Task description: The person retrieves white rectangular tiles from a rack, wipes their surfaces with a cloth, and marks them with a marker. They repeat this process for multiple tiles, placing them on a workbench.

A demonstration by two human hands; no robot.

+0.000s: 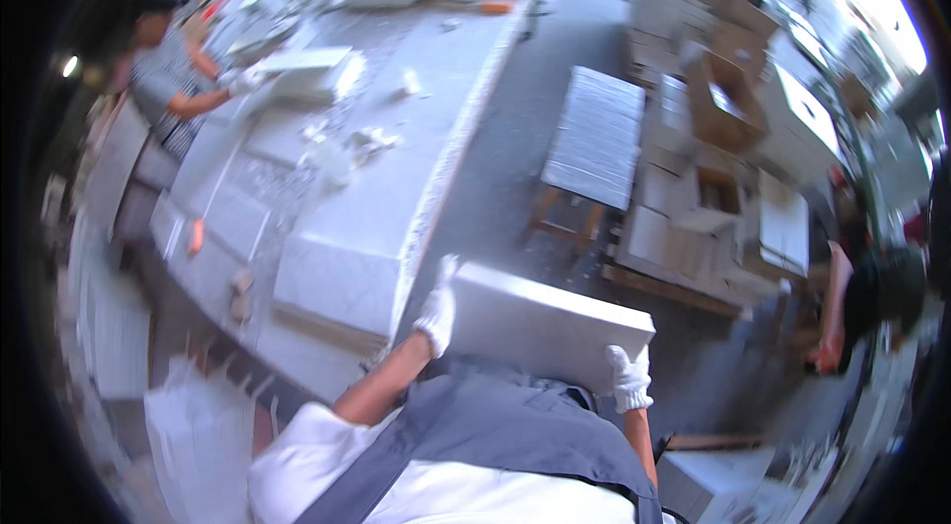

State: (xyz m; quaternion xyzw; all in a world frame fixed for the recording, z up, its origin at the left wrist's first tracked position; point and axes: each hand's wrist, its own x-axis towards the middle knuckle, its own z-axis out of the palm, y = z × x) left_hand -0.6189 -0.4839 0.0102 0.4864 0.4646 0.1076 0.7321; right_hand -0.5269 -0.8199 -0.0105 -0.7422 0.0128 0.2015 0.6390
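Forearms reaching forward past a grey apron [495, 425], a worker's white-gloved left hand [437, 308] and right hand [629, 377] grip opposite ends of a white slab [540, 319] at waist level, its long axis running left to right. The apron hides part of its lower edge; farther off, a co-worker [163, 78] beside a table [421, 68] appears blurred.
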